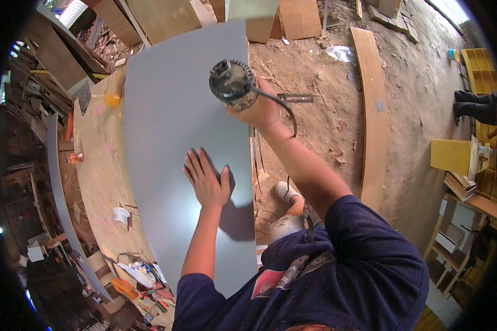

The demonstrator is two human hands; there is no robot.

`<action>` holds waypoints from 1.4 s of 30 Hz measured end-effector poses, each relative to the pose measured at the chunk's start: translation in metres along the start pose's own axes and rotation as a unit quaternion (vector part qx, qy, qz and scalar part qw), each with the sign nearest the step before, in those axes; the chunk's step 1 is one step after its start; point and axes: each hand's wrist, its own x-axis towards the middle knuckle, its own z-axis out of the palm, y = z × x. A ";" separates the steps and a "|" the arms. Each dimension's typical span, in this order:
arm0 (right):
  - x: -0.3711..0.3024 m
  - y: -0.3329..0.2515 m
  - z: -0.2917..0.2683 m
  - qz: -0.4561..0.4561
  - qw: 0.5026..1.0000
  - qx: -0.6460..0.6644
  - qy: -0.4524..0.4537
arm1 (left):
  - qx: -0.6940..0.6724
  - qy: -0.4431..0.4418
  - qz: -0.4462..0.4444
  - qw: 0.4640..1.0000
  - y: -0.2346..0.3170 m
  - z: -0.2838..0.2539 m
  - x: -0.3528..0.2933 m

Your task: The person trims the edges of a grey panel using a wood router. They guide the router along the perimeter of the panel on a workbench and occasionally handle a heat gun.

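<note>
A long grey laminate-faced board [168, 105] lies in front of me on a wooden workbench [96, 160]. My left hand [210, 185] rests on the board's face, palm down with its fingers stretched out. At the board's right edge, my right hand [264, 110] is wrapped round a dark, round-bodied corded power tool, which looks like a trim router [232, 83]. Its top faces up, and the base and bit are hidden beneath the body. A black cord [289, 110] leaves the tool and curves over my right wrist, then hangs beside the bench.
An orange round object [112, 99] and a white cup [121, 214] sit on the bench's left part. Hand tools [160, 298] clutter its near left end. A long wooden plank [370, 121] lies on the dirt floor to the right. Another person's dark-trousered legs [475, 107] show at far right.
</note>
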 end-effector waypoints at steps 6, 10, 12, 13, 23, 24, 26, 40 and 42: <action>-0.001 0.013 0.000 -0.036 0.999 -0.005 0.033 | 0.020 0.007 0.006 1.000 0.022 0.008 0.064; 0.011 0.011 -0.003 -0.011 1.000 0.024 0.015 | 0.025 -0.007 0.000 1.000 0.025 0.001 0.066; 0.020 0.015 0.000 -0.025 0.999 0.035 0.021 | 0.016 -0.033 0.005 0.999 0.024 -0.004 0.065; 0.027 0.017 0.002 -0.022 0.999 0.032 0.028 | 0.018 -0.035 0.000 0.999 0.025 -0.006 0.068; 0.108 0.070 0.031 -0.052 0.998 0.015 0.025 | 0.004 -0.061 0.014 0.998 0.018 -0.004 0.069; 0.121 0.077 0.028 -0.059 0.998 -0.003 0.033 | 0.003 -0.057 0.030 0.998 0.019 -0.004 0.075; 0.136 0.093 0.043 -0.056 0.998 -0.001 0.026 | 0.003 -0.057 0.023 0.998 0.018 -0.003 0.073; 0.250 0.114 0.062 -0.033 0.998 -0.018 0.054 | 0.012 -0.069 0.016 0.997 0.015 0.003 0.072; 0.260 0.119 0.066 -0.045 0.997 -0.016 0.062 | 0.013 -0.063 0.016 0.998 0.016 0.003 0.072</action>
